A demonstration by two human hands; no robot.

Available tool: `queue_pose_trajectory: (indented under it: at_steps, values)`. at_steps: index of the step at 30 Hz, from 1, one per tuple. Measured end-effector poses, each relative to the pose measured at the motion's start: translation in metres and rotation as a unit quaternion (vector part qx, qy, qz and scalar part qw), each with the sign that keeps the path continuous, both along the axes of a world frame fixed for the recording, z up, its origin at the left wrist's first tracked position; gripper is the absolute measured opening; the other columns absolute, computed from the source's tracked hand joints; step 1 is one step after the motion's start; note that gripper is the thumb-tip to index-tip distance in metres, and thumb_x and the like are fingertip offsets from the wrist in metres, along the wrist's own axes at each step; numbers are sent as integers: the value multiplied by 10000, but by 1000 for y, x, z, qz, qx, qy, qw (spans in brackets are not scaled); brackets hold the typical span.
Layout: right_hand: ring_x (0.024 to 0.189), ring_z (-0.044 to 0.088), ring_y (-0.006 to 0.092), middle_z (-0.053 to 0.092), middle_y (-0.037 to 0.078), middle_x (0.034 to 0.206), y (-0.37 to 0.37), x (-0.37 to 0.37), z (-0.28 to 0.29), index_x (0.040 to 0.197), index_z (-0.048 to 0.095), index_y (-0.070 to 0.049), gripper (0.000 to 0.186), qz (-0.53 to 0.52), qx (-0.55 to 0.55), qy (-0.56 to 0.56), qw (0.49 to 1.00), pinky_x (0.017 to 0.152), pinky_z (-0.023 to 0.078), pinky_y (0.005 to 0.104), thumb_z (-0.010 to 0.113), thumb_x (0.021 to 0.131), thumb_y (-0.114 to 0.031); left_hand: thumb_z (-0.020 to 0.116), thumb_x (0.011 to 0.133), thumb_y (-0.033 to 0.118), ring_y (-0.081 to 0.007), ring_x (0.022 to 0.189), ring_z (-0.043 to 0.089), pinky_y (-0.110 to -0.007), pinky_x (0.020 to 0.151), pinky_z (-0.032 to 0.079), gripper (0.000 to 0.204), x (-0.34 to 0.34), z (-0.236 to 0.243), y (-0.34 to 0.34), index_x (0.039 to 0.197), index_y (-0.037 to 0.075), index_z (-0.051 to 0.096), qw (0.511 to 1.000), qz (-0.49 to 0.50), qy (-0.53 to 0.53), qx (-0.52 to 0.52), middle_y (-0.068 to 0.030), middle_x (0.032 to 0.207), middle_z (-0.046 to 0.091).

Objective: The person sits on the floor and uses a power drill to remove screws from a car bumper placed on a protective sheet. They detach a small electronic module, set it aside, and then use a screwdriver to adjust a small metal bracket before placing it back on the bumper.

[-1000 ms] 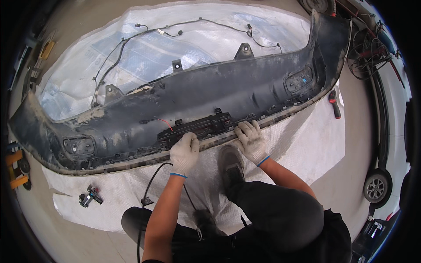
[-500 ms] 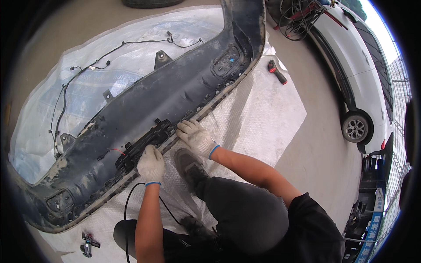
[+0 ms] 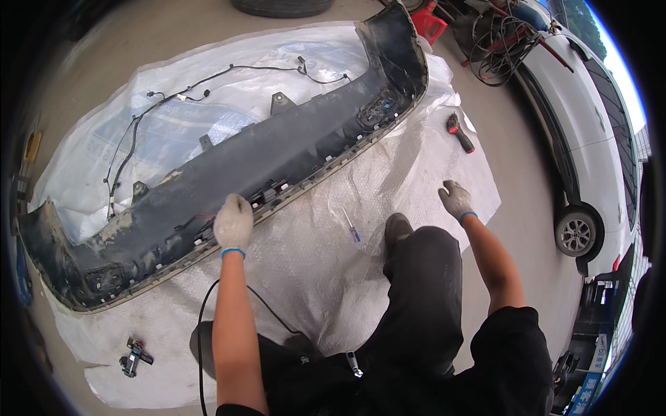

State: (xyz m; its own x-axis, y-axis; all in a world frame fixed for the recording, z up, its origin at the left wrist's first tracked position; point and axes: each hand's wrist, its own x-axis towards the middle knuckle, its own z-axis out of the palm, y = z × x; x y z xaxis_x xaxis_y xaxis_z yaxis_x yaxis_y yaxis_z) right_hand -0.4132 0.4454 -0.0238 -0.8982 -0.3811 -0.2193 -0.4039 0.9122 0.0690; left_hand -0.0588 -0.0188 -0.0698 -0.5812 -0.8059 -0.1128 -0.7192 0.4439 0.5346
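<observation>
A large dark bumper (image 3: pixel 257 149) lies inner side up on white plastic sheeting, slanting from lower left to upper right. My left hand (image 3: pixel 234 220), in a pale knitted glove, is closed at its near edge, over a long black plastic part (image 3: pixel 267 194) set along that edge. Its fingertips are hidden, so what they grip does not show. Out to the right, away from the bumper, my gloved right hand (image 3: pixel 456 199) hangs over the sheeting, loosely curled, thumb apart and nothing seen in it. A red-and-black cordless tool (image 3: pixel 460 133) lies beyond it.
A blue-handled screwdriver (image 3: pixel 354 233) lies on the sheeting (image 3: pixel 312 277) near my foot. Another power tool (image 3: pixel 135 357) is at lower left. A black wiring harness (image 3: pixel 139 114) stretches behind the bumper. A black cable (image 3: pixel 202 326) loops by my left arm. A white car (image 3: pixel 569 118) stands right.
My right hand has left the bumper edge and swung out to the right. My right foot has shifted right, and the screwdriver has come into sight. My left hand stays at the bumper.
</observation>
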Motion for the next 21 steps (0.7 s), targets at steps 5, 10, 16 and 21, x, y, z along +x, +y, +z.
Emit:
queue_pose_trajectory:
  at_steps: [5,10,16,21]
  values:
    - [1166,621,399,633,241,1272,67,-113,-55,1314,571,-59,544,-95,75,-6,993,1001,491,471,581,915,-428,566,919,249,-409,879,674,-444,779,503,269,-4,-6,-32,979,1,647,995,56,16,81,-240,903,685]
    - [1198,614,392,627,254,1295,84,-286,-118,1403,501,-63,637,-167,60,-24,984,1029,475,470,618,892,-424,572,945,210,-229,745,624,-367,726,495,246,6,-19,-34,1004,-22,625,987,154,-21,41,-151,848,676]
    - [1138,634,413,636,262,1254,131,-475,-208,1365,544,-82,525,-100,5,114,988,958,498,472,585,940,-386,595,956,188,-138,719,560,-306,687,485,190,-82,22,11,967,0,625,971,233,51,35,-85,796,628]
    - [1297,537,383,516,217,1456,153,-551,-261,1558,309,-124,679,-46,63,45,996,1054,443,436,542,921,-164,604,973,168,-86,684,571,-249,647,474,183,-209,23,65,1032,2,652,953,207,84,202,-17,787,632]
